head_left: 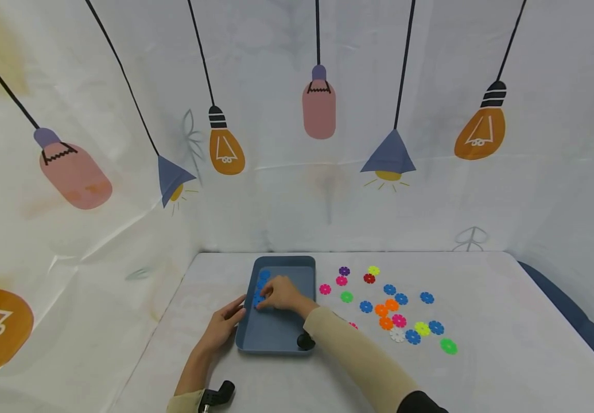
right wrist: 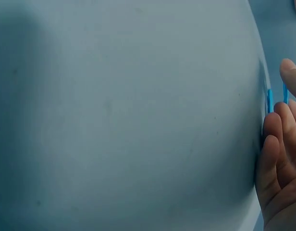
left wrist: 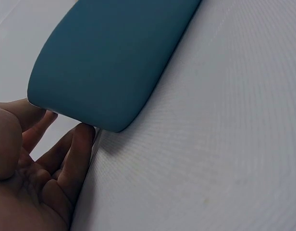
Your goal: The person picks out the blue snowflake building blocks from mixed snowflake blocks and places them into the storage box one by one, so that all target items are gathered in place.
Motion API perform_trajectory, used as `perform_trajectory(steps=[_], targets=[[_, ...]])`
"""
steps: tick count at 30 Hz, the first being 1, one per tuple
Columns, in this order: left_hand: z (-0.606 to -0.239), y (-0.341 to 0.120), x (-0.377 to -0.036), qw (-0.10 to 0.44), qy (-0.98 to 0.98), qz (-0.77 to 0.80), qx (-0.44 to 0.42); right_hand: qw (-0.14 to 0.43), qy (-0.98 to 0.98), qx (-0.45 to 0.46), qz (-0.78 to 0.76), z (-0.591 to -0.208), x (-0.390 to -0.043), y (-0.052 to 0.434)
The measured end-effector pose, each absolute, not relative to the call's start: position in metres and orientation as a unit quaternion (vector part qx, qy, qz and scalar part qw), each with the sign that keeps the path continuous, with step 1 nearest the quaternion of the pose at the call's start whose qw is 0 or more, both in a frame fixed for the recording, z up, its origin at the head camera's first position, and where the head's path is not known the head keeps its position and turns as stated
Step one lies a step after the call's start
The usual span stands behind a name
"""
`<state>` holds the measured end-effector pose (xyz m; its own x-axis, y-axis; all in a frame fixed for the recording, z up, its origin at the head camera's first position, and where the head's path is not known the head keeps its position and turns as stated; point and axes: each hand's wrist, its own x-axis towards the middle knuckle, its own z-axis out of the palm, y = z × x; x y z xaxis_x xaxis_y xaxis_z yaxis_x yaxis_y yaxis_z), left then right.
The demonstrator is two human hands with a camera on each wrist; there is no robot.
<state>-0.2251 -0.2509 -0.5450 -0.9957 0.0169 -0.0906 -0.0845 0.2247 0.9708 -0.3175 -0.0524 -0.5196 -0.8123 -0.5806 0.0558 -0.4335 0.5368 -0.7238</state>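
A blue-grey rectangular tray [head_left: 276, 335] lies on the table, with several blue flower-shaped discs [head_left: 264, 276] in a row along its left inner side. At the tray's left edge, my left hand [head_left: 222, 322] grips the rim; the left wrist view shows its thumb and fingers [left wrist: 80, 144] around the edge of the tray wall [left wrist: 104, 62]. My right hand [head_left: 286, 294] is over the tray's left half. Between its thumb and a finger it pinches a thin blue flower-shaped disc [right wrist: 285, 93], seen edge-on. Another blue disc [right wrist: 270, 101] stands close beside the fingertips.
To the tray's right, loose flower-shaped discs are scattered on the white table [head_left: 503, 355]: blue [head_left: 412, 336], orange [head_left: 386, 323], pink [head_left: 399, 320], green [head_left: 449, 346], yellow [head_left: 422, 328], white [head_left: 397, 335], purple [head_left: 344, 271] and red [head_left: 369, 278]. A lamp-patterned curtain [head_left: 276, 201] hangs behind.
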Motion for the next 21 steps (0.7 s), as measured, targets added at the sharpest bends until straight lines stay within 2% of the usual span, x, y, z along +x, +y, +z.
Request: perform_trajectory(steps=[21], targets=[[-0.5442,-0.2505,-0.2244,0.041,0.782,0.622,-0.017,0.102,0.885,-0.296,-0.346,-0.5268,-0.3193,-0.0557]])
